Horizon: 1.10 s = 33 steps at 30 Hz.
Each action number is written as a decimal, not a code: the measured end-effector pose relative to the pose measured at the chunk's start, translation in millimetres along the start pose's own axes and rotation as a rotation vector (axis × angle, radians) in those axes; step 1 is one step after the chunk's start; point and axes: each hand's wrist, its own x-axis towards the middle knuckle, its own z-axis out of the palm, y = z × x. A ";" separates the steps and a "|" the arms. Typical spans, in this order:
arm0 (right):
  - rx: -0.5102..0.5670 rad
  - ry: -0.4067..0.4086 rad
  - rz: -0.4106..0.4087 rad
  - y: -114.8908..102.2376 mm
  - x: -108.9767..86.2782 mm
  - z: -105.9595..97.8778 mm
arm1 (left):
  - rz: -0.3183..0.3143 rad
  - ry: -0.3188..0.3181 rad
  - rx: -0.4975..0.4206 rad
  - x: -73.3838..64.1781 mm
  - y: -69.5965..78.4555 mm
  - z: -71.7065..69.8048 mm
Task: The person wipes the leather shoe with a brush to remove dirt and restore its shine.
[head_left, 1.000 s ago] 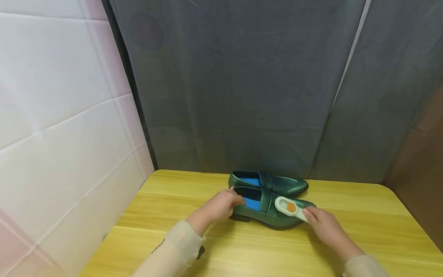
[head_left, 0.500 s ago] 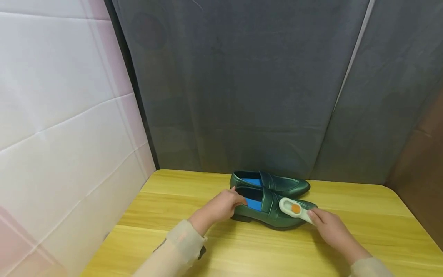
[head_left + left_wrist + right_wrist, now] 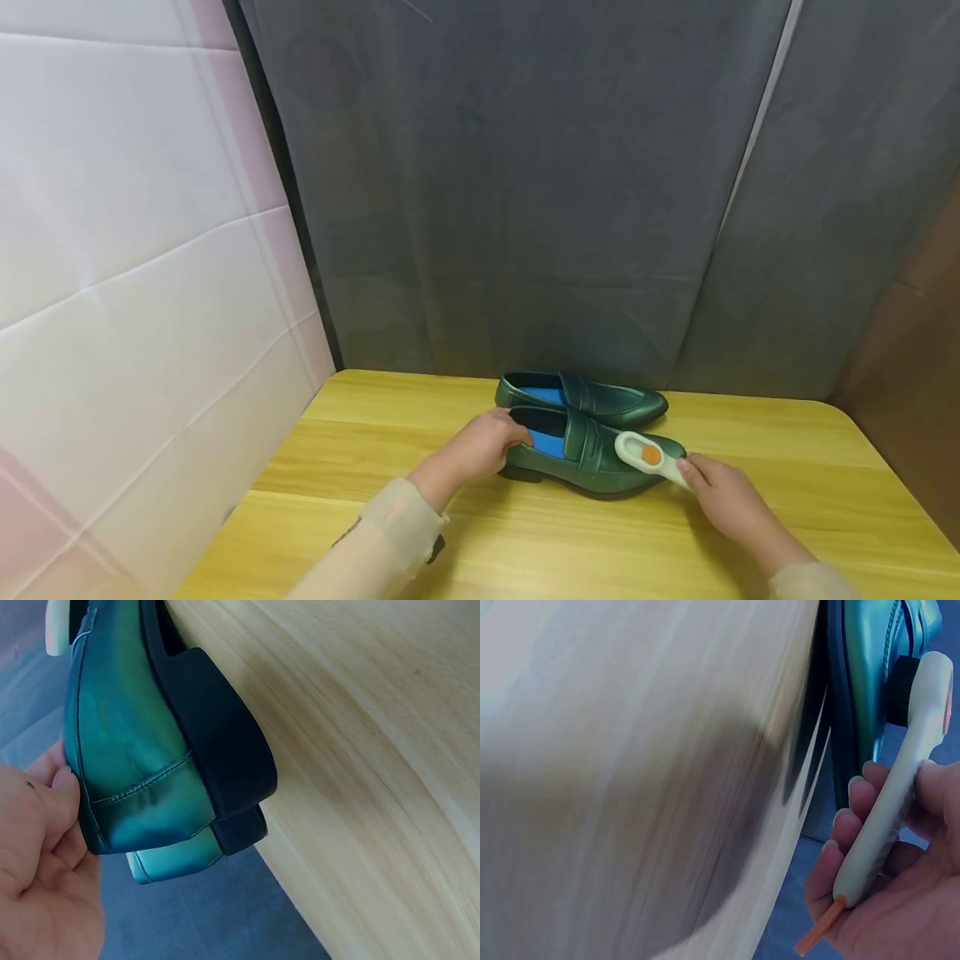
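Note:
Nearest me on the table stands a dark green loafer (image 3: pixel 600 462) with a blue insole, toe to the right. My left hand (image 3: pixel 483 442) pinches its heel rim, thumb on the outside, as the left wrist view shows at the heel counter (image 3: pixel 142 787). My right hand (image 3: pixel 727 500) grips the handle of a pale shoe brush (image 3: pixel 633 450) with an orange button. In the right wrist view the dark bristles (image 3: pixel 901 690) of the brush are against the upper near the toe, and an orange strap (image 3: pixel 821 926) hangs from the handle end.
The matching green loafer (image 3: pixel 618 402) stands right behind the first, close to the grey curtain (image 3: pixel 487 208) at the table's back edge. Both rest on a yellow wood-grain table (image 3: pixel 315 500). A white panel (image 3: pixel 150 250) rises on the left, a brown one (image 3: pixel 915 333) on the right.
My right hand has moved the brush a little to the right along the loafer, from near the strap towards the toe. The left hand keeps its hold on the heel.

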 end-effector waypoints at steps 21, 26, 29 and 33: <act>-0.070 -0.022 0.059 19.9 4.2 -28.7 | -0.016 -0.023 0.077 4.4 -2.5 5.7; -0.060 -0.009 0.046 15.0 6.4 -22.5 | -0.037 -0.034 0.023 4.0 -2.4 5.8; -0.034 -0.022 0.051 11.0 8.9 -16.5 | -0.046 -0.042 0.007 4.0 -1.5 4.8; 0.011 -0.039 0.067 2.7 12.9 -7.3 | -0.040 -0.037 -0.004 4.4 -0.5 4.4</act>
